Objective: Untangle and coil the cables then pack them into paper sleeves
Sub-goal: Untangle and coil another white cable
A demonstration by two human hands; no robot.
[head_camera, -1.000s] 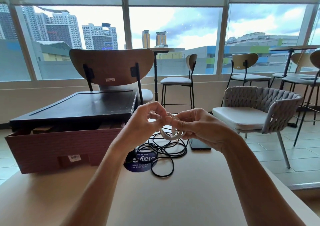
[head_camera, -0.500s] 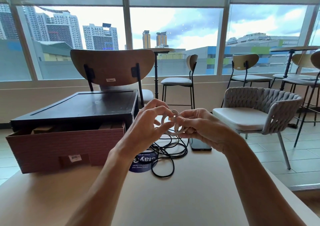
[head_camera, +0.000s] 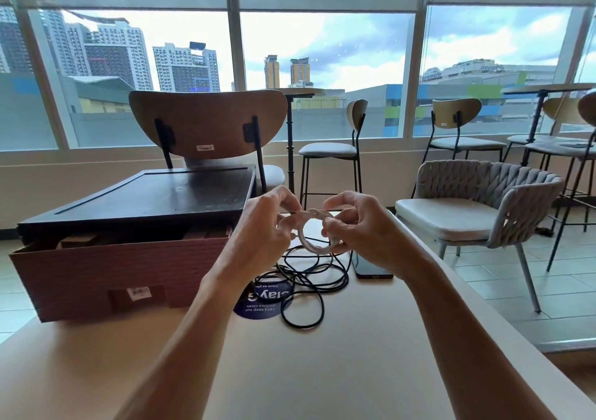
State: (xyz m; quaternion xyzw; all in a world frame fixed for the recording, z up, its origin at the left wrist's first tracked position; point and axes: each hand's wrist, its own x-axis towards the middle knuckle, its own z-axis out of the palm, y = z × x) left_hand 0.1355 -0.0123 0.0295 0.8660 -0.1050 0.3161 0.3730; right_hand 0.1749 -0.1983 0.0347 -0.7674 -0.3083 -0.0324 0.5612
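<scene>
Both forearms reach out over the pale counter (head_camera: 322,371). The left hand (head_camera: 258,229) and the right hand (head_camera: 367,232) are raised above it, close together. The left fingers (head_camera: 285,202) are curled and pinch the top of a small coil of white cable (head_camera: 309,241). The right fingers (head_camera: 342,199) curl round the coil's other side, so it hangs between the two hands.

Under the fingers a black cable (head_camera: 303,290) lies in loose, tangled loops on the counter, partly over a round blue sticker (head_camera: 263,306). Just below the right fingers a dark phone (head_camera: 371,269) lies flat. Left of the left fingers stands an open reddish cardboard box (head_camera: 113,268) with a black tray (head_camera: 154,194) on top. Beyond the fingers a wooden-backed chair (head_camera: 206,123) faces the window, and to the right stands a grey woven armchair (head_camera: 483,200).
</scene>
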